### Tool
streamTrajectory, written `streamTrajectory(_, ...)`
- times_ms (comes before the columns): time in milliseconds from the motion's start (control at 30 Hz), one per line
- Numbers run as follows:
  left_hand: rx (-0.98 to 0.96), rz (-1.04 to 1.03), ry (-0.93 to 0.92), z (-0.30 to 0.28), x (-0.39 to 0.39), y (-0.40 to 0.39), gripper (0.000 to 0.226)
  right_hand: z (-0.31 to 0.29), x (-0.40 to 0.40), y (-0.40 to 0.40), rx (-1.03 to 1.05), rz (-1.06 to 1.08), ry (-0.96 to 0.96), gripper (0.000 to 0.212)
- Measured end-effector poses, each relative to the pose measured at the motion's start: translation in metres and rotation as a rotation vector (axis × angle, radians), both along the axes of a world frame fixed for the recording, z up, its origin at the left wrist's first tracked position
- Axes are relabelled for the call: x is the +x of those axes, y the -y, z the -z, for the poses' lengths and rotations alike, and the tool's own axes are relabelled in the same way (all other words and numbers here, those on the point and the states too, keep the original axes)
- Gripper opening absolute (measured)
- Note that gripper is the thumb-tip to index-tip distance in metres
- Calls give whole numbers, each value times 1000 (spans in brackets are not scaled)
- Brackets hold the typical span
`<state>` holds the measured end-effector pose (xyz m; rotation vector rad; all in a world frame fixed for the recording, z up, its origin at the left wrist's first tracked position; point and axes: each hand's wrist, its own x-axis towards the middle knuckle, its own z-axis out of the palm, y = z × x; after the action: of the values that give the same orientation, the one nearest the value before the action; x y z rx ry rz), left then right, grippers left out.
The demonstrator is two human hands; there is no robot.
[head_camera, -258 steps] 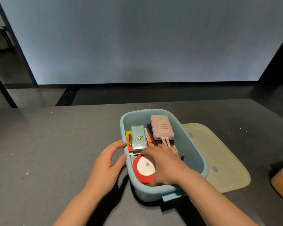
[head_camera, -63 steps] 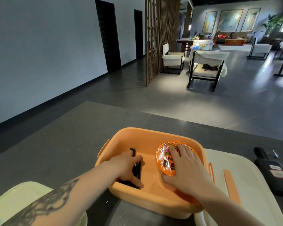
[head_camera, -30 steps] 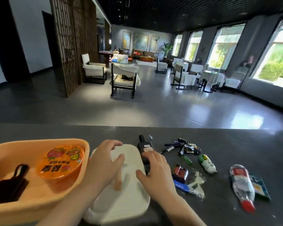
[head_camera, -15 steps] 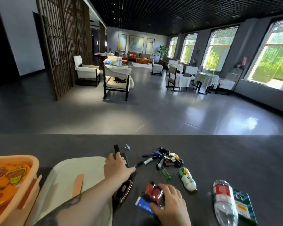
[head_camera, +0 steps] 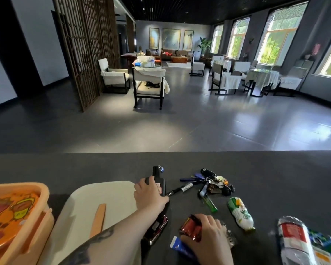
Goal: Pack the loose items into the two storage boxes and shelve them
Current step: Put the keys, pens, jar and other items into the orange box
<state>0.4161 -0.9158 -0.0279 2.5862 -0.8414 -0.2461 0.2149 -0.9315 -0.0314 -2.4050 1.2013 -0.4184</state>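
The orange storage box [head_camera: 44, 196] stands at the far left with an orange snack pack [head_camera: 6, 213] inside. Its cream lid [head_camera: 88, 203] lies beside it on the dark table [head_camera: 275, 175]. My left hand [head_camera: 149, 196] rests on a black device [head_camera: 158, 180] just right of the lid, fingers curled over it. My right hand [head_camera: 208, 238] covers a red shiny packet [head_camera: 190, 226] and a blue tube [head_camera: 178, 246] near the front edge, fingers closing on the packet. Loose items lie to the right: a pen [head_camera: 180, 189], a key bunch [head_camera: 212, 180], a green lighter [head_camera: 210, 204].
A small white-and-green bottle [head_camera: 240, 214], a clear water bottle [head_camera: 296, 243] and a blue-green card pack [head_camera: 325, 247] lie at the right. A dark glossy case [head_camera: 156, 227] sits under my left forearm. A binder clip [head_camera: 161, 168] lies behind the black device. Chairs stand beyond the table.
My view swung from the blue box to the orange one, then right to the loose items. In the last half second both hands barely moved, still on the black device and red packet.
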Motion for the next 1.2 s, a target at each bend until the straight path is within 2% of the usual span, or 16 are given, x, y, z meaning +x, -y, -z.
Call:
streamTrajectory(133, 86, 15, -25, -1, 3, -2, 88, 1, 1, -2, -10, 24, 31, 80)
streamTrajectory(233, 55, 14, -46, -2, 0, -3, 82, -5, 1, -4, -26, 21, 70, 78)
streamTrajectory(367, -61, 21, -78, -15, -3, -10, 81, -24, -3, -7, -72, 33, 213, 69)
streamTrajectory(500, -178, 74, -55, -50, -5, -36, 82, -53, -4, -12, -88, -11, 201, 66)
streamTrajectory(633, -364, 181, -55, -96, 5, -88, 84, -86, 10, -41, -140, -47, 274, 62)
streamTrajectory(767, -437, 208, 19, -132, 26, -161, 88, -115, 41, -90, -122, -167, 390, 59)
streamTrajectory(867, -444, 141, 108, -156, 53, -220, 88, -131, 74, -133, -121, -300, 449, 53)
streamTrajectory(1000, -460, -55, 151, -174, 101, -304, 89, -144, 119, -187, -96, -417, 509, 49)
streamTrajectory(1100, -371, -197, 177, -170, 136, -361, 87, -148, 149, -221, -95, -474, 524, 50)
streamTrajectory(1200, -322, -315, 125, -152, 166, -405, 84, -146, 177, -246, -35, -504, 556, 56)
